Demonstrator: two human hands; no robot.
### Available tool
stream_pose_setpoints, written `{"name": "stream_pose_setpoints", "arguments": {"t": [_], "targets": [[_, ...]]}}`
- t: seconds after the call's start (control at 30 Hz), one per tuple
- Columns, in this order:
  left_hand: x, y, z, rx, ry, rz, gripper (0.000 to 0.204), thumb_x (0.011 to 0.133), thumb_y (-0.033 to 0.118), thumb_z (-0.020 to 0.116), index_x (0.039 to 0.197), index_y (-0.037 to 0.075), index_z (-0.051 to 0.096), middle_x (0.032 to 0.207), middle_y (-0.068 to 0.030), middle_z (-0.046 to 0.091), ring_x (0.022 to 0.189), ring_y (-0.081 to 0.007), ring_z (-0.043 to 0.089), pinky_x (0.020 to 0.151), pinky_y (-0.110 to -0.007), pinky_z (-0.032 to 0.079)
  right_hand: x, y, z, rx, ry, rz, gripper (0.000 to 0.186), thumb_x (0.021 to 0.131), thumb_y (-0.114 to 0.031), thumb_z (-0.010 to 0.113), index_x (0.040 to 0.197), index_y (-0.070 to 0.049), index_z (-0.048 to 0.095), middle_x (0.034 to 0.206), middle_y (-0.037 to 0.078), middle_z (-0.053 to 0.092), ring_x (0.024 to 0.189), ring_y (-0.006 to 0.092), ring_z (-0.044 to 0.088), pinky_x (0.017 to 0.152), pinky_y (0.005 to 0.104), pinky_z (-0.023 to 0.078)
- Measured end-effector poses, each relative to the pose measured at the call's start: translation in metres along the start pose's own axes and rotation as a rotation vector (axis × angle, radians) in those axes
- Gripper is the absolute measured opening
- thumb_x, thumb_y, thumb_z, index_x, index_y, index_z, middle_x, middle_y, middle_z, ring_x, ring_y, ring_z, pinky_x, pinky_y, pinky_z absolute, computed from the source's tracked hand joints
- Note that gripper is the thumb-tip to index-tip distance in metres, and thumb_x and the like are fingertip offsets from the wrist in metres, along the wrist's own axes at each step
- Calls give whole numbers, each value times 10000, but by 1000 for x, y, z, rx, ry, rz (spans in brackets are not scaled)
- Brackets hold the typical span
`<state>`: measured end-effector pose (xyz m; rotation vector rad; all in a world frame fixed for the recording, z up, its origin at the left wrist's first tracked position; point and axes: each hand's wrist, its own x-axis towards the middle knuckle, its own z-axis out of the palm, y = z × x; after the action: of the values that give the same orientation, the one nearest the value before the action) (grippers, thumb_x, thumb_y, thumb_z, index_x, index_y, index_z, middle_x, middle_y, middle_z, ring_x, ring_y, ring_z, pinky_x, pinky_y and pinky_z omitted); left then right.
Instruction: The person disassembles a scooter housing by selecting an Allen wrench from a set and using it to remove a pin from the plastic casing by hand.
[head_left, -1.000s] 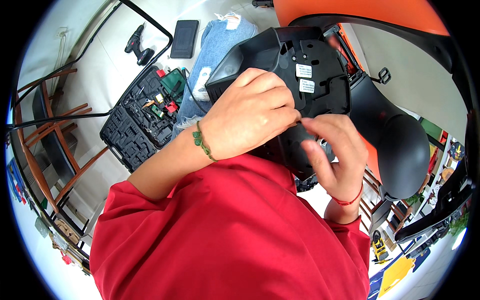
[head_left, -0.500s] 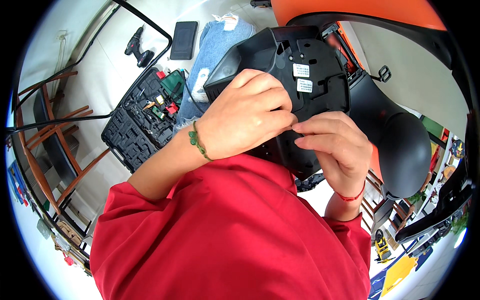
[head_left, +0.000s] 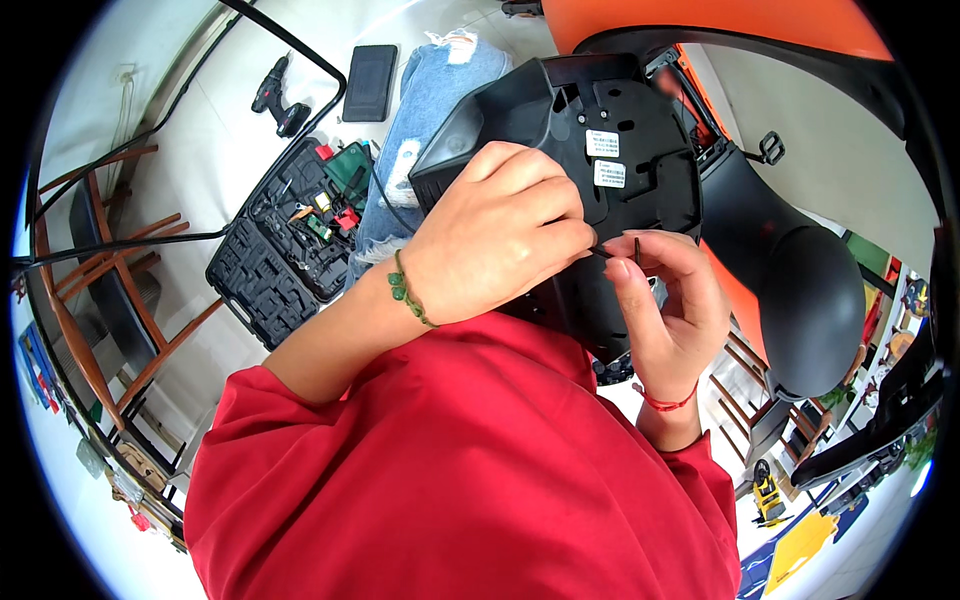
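A black plastic housing point(head_left: 655, 160) with two white labels, holes and raised ridges lies tilted in front of my body. My left hand point(head_left: 510, 225) rests over its near left part, fingers curled and pressed together; what they grip is hidden beneath them. Just to the right, my right hand point(head_left: 680, 300) pinches a thin dark bent rod point(head_left: 638, 250), which looks like a hex key, between thumb and fingers. One end of it points toward my left fingertips. A jeans-covered leg point(head_left: 415, 150) is beside the housing.
An open black tool case point(head_left: 265, 265) lies on the floor at left, with a cordless drill point(head_left: 278, 97) and a dark flat box point(head_left: 370, 83) beyond it. Wooden chairs point(head_left: 130, 330) stand far left. An orange and black vehicle body point(head_left: 790, 270) with a pedal point(head_left: 770, 147) fills the right.
My right hand has turned, its thumb and palm now showing, and the dark rod has come into view in its fingers. My left hand stays nearly in place.
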<state>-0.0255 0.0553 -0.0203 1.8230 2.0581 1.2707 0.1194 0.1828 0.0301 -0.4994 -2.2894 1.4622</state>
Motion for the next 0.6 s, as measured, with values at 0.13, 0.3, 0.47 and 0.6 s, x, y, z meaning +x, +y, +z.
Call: {"name": "stream_pose_setpoints", "arguments": {"t": [0.13, 0.3, 0.47, 0.6], "targets": [[0, 2, -1, 3, -6, -6, 210, 662, 137, 745, 860, 112, 682, 890, 18, 600, 941, -203, 556, 864, -360, 417, 6, 2, -1, -122, -28, -112, 203, 777, 75, 711, 963, 20, 649, 907, 122, 672, 771, 188, 648, 659, 249, 512], [1, 2, -1, -19, -5, -2, 226, 660, 129, 743, 876, 107, 682, 905, 18, 606, 952, -204, 553, 868, -358, 416, 13, 8, -12, -147, -147, -297, 215, 754, 76, 706, 959, 21, 668, 904, 115, 672, 794, 224, 651, 668, 267, 516], [0, 0, -3, -25, -40, 10, 222, 663, 127, 739, 877, 108, 685, 899, 22, 605, 951, -200, 548, 861, -356, 416, 17, -2, -13, -264, -207, -307, 281, 741, 66, 702, 1015, 5, 676, 943, 112, 654, 812, 218, 643, 681, 284, 516], [-1, 1, 1, -10, 5, 17, 204, 686, 137, 734, 887, 122, 699, 853, 26, 597, 913, -198, 547, 848, -353, 415, 12, -8, -12, -195, -162, -173, 334, 703, -46, 793, 999, 17, 652, 907, 122, 641, 786, 206, 636, 653, 281, 511]]}}
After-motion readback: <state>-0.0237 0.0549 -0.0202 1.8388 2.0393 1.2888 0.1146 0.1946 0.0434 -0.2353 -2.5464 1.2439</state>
